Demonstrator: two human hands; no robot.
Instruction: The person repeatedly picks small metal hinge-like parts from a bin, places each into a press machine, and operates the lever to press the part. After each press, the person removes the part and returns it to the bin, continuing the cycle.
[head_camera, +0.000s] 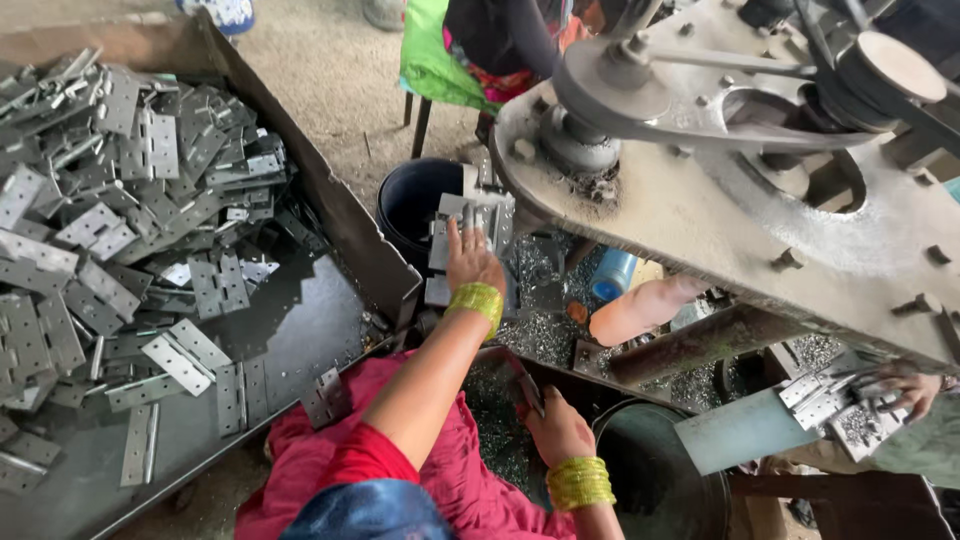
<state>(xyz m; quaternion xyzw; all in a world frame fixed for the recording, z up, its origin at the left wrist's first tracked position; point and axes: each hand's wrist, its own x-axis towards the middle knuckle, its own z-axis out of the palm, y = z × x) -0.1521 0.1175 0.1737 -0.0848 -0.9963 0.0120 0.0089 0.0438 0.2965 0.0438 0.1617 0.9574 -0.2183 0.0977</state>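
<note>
Gritty bare ground (330, 70) runs across the far side of the scene, and on the left a large, shallow metal tray (300, 330) holds a heap of grey steel hinges (120, 200), piled thickly at its far left and thinning to a few loose ones on its dark floor nearer the person. On the right a heavy, grimy press machine (700, 200) leans over the work, with a belt and pulley wheel (890, 65) at its far right corner. Beneath it, metal shavings (540, 330) lie thick around the working spot. The person's left hand (472, 258), with a yellow-green bangle on the wrist, reaches far and lies with fingers spread on a stack of hinges (470, 225) standing under the machine's front edge, pressing against it rather than closing around it. The right hand (555, 428), also bangled, is nearer and lower, curled around a small dark metal piece (530, 392) by the rim of a dark round bucket (650, 480). A second dark bucket (415, 200) stands just beyond the hinge stack. At the far right, another person's hand (915, 390) grasps a bundle of hinges (830, 400). Someone in bright clothing sits on a stool (470, 60) at the far edge.
</note>
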